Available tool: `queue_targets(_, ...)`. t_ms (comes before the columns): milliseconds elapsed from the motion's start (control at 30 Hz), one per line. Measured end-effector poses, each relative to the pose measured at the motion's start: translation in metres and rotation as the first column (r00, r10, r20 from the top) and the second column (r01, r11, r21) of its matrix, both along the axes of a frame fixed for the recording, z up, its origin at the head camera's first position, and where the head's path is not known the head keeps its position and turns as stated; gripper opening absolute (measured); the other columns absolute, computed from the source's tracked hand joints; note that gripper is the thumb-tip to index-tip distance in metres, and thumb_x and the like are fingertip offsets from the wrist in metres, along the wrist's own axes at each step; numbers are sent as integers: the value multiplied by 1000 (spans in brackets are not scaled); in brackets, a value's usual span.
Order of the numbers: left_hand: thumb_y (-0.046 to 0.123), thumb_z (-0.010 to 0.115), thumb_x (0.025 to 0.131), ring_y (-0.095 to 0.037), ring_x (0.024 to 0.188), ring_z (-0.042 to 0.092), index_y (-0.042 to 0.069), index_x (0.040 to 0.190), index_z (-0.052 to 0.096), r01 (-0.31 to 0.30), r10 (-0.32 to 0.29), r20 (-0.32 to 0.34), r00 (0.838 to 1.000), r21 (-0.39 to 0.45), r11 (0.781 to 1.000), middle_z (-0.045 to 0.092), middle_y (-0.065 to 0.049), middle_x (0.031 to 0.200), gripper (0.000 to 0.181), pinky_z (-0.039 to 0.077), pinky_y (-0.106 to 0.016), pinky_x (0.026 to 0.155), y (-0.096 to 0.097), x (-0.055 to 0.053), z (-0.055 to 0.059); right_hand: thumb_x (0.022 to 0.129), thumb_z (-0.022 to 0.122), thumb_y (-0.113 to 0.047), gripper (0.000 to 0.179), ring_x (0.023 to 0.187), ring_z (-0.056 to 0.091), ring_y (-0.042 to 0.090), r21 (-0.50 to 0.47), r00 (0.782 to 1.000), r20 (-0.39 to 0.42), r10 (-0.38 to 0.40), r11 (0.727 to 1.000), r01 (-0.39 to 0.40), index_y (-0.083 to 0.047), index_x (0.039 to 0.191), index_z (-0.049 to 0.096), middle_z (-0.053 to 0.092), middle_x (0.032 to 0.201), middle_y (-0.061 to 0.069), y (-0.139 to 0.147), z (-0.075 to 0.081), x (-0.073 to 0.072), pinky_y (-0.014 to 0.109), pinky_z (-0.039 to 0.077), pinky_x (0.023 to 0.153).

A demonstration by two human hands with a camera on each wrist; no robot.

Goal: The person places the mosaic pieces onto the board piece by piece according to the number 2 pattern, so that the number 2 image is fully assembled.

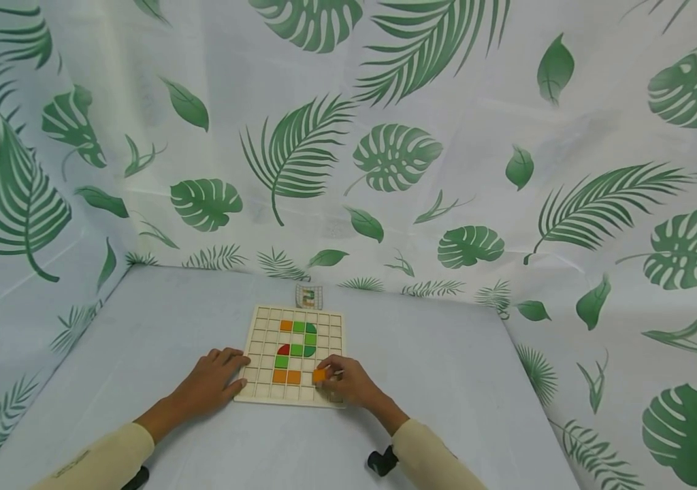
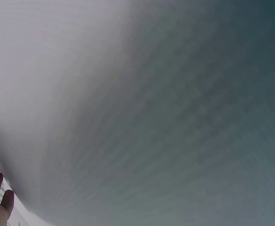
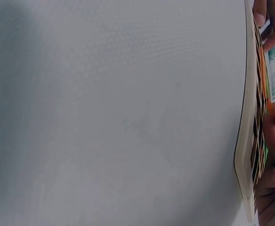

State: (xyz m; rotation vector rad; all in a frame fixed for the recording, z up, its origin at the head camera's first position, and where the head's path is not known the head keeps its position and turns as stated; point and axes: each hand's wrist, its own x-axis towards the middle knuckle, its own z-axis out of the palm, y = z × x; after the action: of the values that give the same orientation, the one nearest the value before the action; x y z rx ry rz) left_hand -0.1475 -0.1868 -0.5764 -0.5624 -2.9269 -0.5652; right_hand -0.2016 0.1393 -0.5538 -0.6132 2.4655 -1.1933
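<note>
A square wooden grid board (image 1: 263, 390) lies on the table, with several orange, green and red tiles forming a shape like a 2. Among them are a red quarter-round tile (image 1: 284, 349) and two orange square tiles (image 1: 286, 377) in a lower row. Between thumb and fingertips, my right hand (image 1: 351, 382) pinches an orange square tile (image 1: 319, 376) over the board's right part. My left hand (image 1: 206, 382) rests at the board's left edge, fingers loosely extended. The right wrist view shows the board's edge (image 3: 244, 146) and both hands at its far right.
Behind the board lies a small card (image 1: 308, 297) printed with a grid and a coloured figure. A leaf-patterned cloth wall (image 1: 324, 224) rises at the back and sides of the white tabletop (image 1: 446, 354). A black device (image 1: 382, 461) sits by the right wrist.
</note>
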Motion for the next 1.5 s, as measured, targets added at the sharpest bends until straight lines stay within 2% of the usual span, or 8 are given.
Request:
queue_targets(100,32,66,97,-29,117,53,14,132,60,1,-1,-2,1000,3,1000,57,-9,133,40,45,-52,93,0,0,-1,89,77,-13,23,80,58,9,15,1000,-10,-4,1000,5,-10,110,70,63,88,-2,-3,-1,1,20,50,73)
queue_targets(400,32,66,97,-28,117,53,13,132,61,3,-3,-11,1000,8,1000,57,-9,133,40,46,-51,92,0,1,0,88,78,-16,21,68,50,4,72,998,-55,5,997,-1,-13,108,71,60,79,-8,-10,-5,2,18,43,61)
queue_targets(867,31,67,96,-28,116,53,13,132,61,5,-5,-10,1000,16,1000,57,-8,133,40,46,-51,92,-1,0,0,86,80,-17,22,70,51,5,104,998,-66,-19,994,26,-13,106,72,58,76,-8,-21,-5,3,19,42,62)
queue_targets(1167,32,66,97,-28,116,53,13,132,61,0,0,-10,1000,4,1000,57,-9,133,40,46,-51,92,0,0,2,88,79,-23,20,69,52,5,103,996,-90,-12,994,22,-15,105,73,60,77,-8,-22,-7,2,20,43,61)
queue_targets(1500,31,67,97,-29,116,53,12,131,62,-4,4,3,1000,11,1000,58,-9,133,40,45,-52,93,1,1,4,88,79,-21,17,69,51,4,126,995,-97,-21,992,33,-16,102,72,59,76,-9,-22,-7,1,21,42,63)
